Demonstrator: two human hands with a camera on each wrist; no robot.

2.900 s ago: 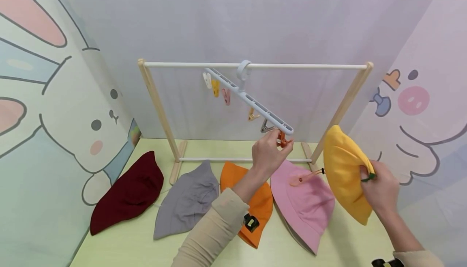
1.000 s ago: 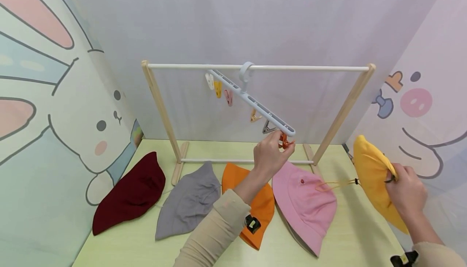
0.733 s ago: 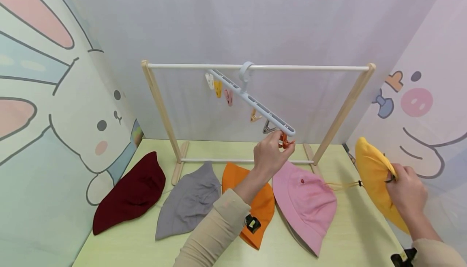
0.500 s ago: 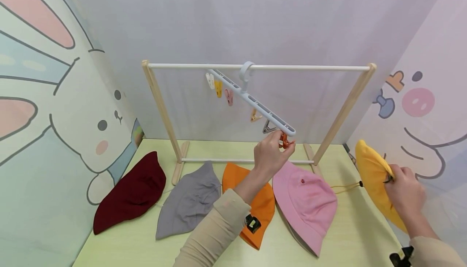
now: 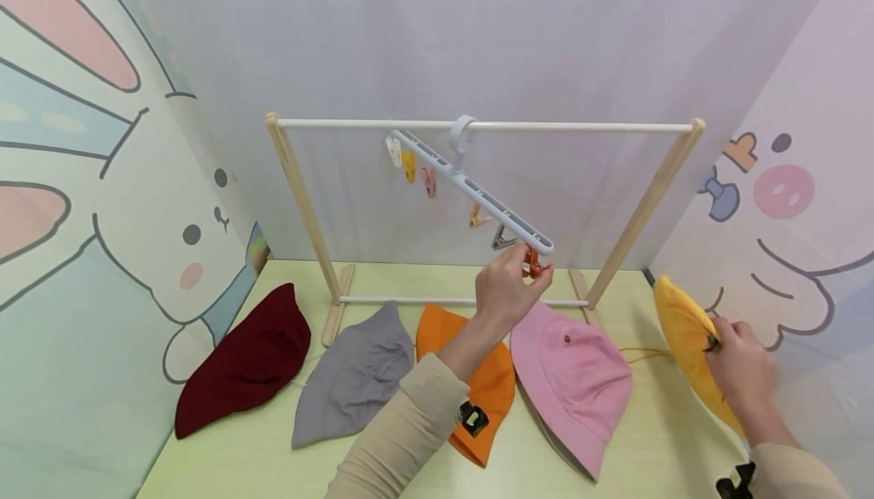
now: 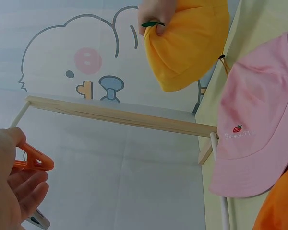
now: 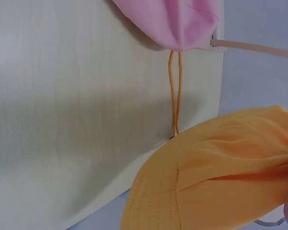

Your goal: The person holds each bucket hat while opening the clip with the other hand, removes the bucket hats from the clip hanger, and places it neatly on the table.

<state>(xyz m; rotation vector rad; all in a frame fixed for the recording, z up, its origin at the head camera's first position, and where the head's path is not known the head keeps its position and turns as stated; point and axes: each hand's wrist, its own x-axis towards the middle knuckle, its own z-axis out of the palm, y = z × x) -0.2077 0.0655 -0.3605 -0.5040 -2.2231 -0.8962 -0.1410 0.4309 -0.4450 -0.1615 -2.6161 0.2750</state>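
With thumb and fingers my left hand (image 5: 508, 290) pinches an orange clothespin (image 5: 534, 264) at the near end of a pale blue clip hanger (image 5: 492, 202). That hanger hooks over the white rail (image 5: 580, 127) of a wooden-ended rack. Off to the right, my right hand (image 5: 743, 362) grips a yellow bucket hat (image 5: 686, 340) by its gathered crown, near a small green leaf tab (image 6: 152, 24). The hat hangs tilted at the table's right edge, brim to the left. From it a thin cord loop (image 7: 176, 91) stretches to the edge of a pink bucket hat (image 5: 573, 378).
Orange (image 5: 495, 378), grey (image 5: 362, 378) and maroon (image 5: 246, 362) bucket hats lie in a row on the pale table (image 5: 225, 469). White (image 5: 394, 152), yellow (image 5: 409, 167), pink (image 5: 429, 182) and further clothespins hang along the hanger. Cartoon-printed curtains surround the table.
Since the oldest frame my right hand has carried the yellow hat right and down, then slightly back left. Its cord no longer lies across the pink hat. My left hand keeps pinching the orange clothespin.
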